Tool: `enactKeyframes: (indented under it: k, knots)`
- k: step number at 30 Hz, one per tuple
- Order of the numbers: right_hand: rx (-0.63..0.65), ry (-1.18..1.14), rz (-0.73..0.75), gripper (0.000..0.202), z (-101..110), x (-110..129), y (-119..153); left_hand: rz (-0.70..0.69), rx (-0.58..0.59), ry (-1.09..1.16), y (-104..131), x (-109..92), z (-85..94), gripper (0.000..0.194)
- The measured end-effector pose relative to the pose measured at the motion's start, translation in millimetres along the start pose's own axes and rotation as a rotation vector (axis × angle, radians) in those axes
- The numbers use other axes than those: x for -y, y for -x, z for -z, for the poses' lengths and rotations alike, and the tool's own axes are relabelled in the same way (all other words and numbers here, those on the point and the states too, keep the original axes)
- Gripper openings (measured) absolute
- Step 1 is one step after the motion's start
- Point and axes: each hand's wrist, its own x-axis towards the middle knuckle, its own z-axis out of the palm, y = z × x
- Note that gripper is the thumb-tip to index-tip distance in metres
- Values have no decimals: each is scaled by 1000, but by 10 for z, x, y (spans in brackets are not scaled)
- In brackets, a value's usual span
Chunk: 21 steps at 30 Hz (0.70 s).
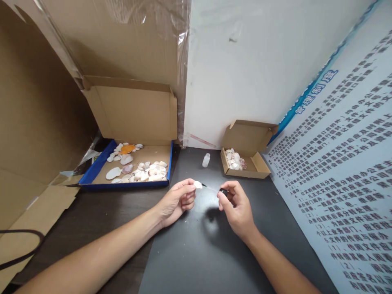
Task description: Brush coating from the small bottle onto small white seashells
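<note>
Between thumb and fingers, my left hand [180, 196] pinches a small white seashell [198, 185] above the dark table. My right hand [237, 208] grips the black cap of a thin brush [223, 191]. The brush's clear stem points left, and its dark tip is at the shell's right edge; whether it touches I cannot tell. Behind the hands stands a small, uncapped translucent bottle [206, 160], upright on the table.
To the left, an open blue-edged cardboard box [125, 187] holds several loose shells and an orange one [127, 149]. A smaller open brown box [260, 165] with shells stands at back right. Cardboard panels [128, 41] and a printed board [343, 163] flank the dark table [190, 261].
</note>
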Motion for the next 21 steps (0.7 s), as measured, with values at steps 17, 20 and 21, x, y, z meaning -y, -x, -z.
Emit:
enactKeyframes:
  k: [17, 20, 21]
  knots:
    - [-71, 244, 93, 8, -1, 125, -56, 44, 24, 48, -6, -37, 10, 23]
    - [-72, 218, 73, 8, 5, 107, -54, 32, 23, 28, -12, -39, 20, 21]
    - [-72, 199, 65, 9, 6, 95, -53, 29, 26, 16, -14, -39, 25, 20]
